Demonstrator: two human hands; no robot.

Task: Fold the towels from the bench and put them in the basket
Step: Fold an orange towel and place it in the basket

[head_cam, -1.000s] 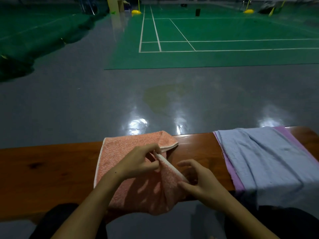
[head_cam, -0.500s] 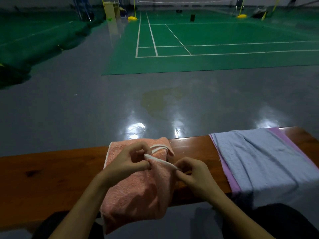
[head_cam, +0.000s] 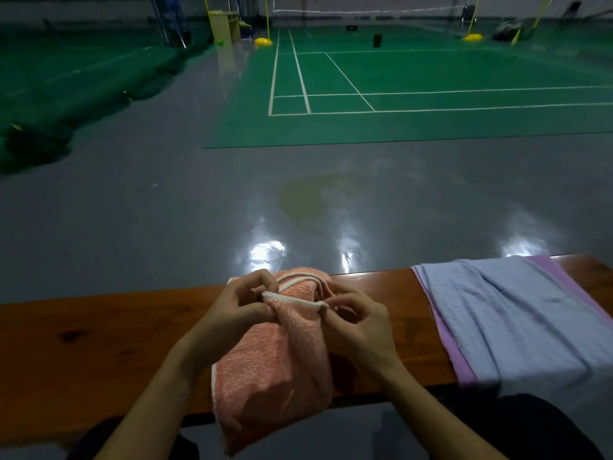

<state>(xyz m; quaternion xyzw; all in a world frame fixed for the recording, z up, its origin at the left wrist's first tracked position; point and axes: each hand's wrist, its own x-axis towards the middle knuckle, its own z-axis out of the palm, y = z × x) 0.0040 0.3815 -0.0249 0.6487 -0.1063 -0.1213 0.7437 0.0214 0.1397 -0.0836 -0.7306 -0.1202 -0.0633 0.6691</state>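
Note:
An orange towel [head_cam: 275, 370] with a white hem lies across the brown wooden bench [head_cam: 99, 343] and hangs over its near edge. My left hand [head_cam: 235, 310] pinches the left end of the raised white hem. My right hand [head_cam: 358, 323] pinches the hem's right end. The hem is stretched between both hands above the bench, near the towel's far edge. A light blue towel [head_cam: 517, 320] with a purple border is spread over the bench at the right. No basket is in view.
Beyond the bench lies a shiny grey floor [head_cam: 166, 210], then a green badminton court [head_cam: 431, 94] with white lines, yellow post bases and a net. My dark-clothed knees show under the bench's near edge.
Both hands have lifted the towel's near hem up and carried it toward the far edge of the bench. The towel has doubled over and now looks narrower.

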